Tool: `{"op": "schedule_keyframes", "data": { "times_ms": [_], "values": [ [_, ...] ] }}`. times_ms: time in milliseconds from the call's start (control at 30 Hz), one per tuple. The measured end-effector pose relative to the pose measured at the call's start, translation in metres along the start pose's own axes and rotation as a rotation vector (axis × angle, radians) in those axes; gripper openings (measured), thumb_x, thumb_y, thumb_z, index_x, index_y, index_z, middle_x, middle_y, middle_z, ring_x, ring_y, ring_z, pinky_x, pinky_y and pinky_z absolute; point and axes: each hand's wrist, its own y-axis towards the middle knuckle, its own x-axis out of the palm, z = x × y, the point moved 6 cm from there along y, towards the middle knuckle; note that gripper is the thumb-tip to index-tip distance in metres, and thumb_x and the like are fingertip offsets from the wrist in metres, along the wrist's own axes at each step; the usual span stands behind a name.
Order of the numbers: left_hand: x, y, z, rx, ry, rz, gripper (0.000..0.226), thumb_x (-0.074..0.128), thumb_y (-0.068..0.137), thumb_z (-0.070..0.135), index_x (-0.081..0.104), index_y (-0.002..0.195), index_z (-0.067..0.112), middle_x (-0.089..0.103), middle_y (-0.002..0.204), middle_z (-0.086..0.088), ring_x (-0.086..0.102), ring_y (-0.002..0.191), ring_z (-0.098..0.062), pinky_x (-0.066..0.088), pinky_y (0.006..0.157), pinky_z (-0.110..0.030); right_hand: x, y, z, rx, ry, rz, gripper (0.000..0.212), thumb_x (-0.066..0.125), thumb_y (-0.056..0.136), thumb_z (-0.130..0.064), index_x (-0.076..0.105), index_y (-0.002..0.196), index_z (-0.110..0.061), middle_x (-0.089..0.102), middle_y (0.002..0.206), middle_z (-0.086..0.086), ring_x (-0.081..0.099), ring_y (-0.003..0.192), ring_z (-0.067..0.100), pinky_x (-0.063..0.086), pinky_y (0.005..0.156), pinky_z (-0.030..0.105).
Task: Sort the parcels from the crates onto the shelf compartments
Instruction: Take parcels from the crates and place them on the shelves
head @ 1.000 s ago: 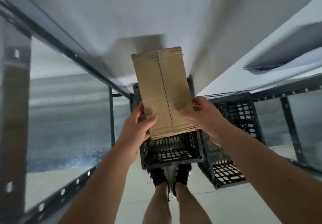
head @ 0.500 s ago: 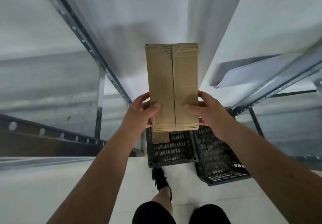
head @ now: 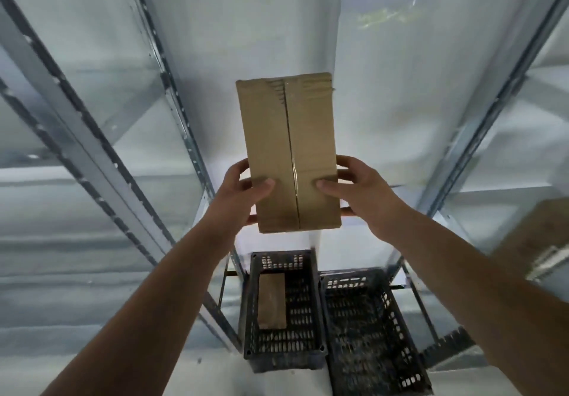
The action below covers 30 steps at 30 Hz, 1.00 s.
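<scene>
A tall brown cardboard parcel (head: 289,152), taped down its middle seam, is held up in front of me high above the floor. My left hand (head: 243,192) grips its lower left side and my right hand (head: 354,189) grips its lower right side, thumbs on the front face. Far below, a dark plastic crate (head: 311,309) holds one small brown parcel (head: 271,301). A second dark crate (head: 369,328) stands to its right with nothing visible in it. Metal shelf uprights (head: 172,88) rise on the left and right.
Grey metal shelf frames with pale boards flank both sides (head: 480,124). A blurred brown box (head: 535,241) sits on a shelf at the right edge. The white wall lies behind the parcel. The crates rest on a pale floor.
The parcel has risen with both hands still on it. The view has tipped so that the crates lie further below, and my legs are gone from view.
</scene>
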Motion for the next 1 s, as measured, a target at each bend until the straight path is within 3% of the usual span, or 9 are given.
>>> {"op": "schedule_keyframes", "data": {
  "times_ms": [333,533,667,833,1000],
  "values": [
    [0.007,-0.042,0.183,0.351,0.073,-0.107,0.060,0.074,0.098,0.022,0.050,0.146,0.050,0.077,0.121,0.005,0.072,0.117,-0.016,0.060,0.096,-0.058,-0.024,-0.059,-0.191,-0.255,-0.010,0.099,0.047,0.084,0.088,-0.017,0.061,0.128,-0.027,0.075,0.121,0.001,0.074,0.110,0.024,0.060,0.095,0.061],
    [-0.005,-0.054,0.266,0.443,0.046,-0.154,0.064,0.075,0.098,0.028,0.044,0.150,0.052,0.075,0.124,0.001,0.073,0.116,-0.019,0.063,0.091,-0.055,-0.022,-0.079,-0.281,-0.400,-0.072,0.071,0.070,0.082,0.090,-0.018,0.052,0.147,-0.045,0.075,0.123,0.003,0.077,0.107,0.024,0.063,0.090,0.055],
    [-0.018,-0.061,0.288,0.440,0.024,-0.206,0.059,0.075,0.096,0.035,0.049,0.148,0.048,0.075,0.127,0.005,0.073,0.117,-0.022,0.059,0.097,-0.058,-0.016,-0.086,-0.304,-0.431,-0.051,0.053,0.067,0.083,0.089,-0.017,0.057,0.143,-0.045,0.077,0.122,0.002,0.078,0.105,0.027,0.063,0.090,0.056],
    [-0.038,-0.065,0.301,0.424,-0.034,-0.206,0.051,0.069,0.092,0.053,0.060,0.141,0.041,0.074,0.130,0.000,0.069,0.122,-0.031,0.057,0.100,-0.060,-0.013,-0.088,-0.312,-0.355,0.167,-0.062,0.038,0.068,0.099,-0.014,0.071,0.133,-0.029,0.077,0.121,0.009,0.075,0.106,0.041,0.058,0.095,0.067],
    [-0.056,-0.061,0.307,0.445,0.056,-0.072,0.040,0.045,0.107,0.060,0.065,0.132,0.036,0.076,0.127,-0.001,0.066,0.127,-0.022,0.044,0.114,-0.053,-0.018,-0.088,-0.315,-0.357,0.240,0.000,0.029,0.063,0.103,-0.039,0.077,0.122,-0.023,0.077,0.116,0.006,0.075,0.103,0.034,0.059,0.097,0.059]
  ]
}}
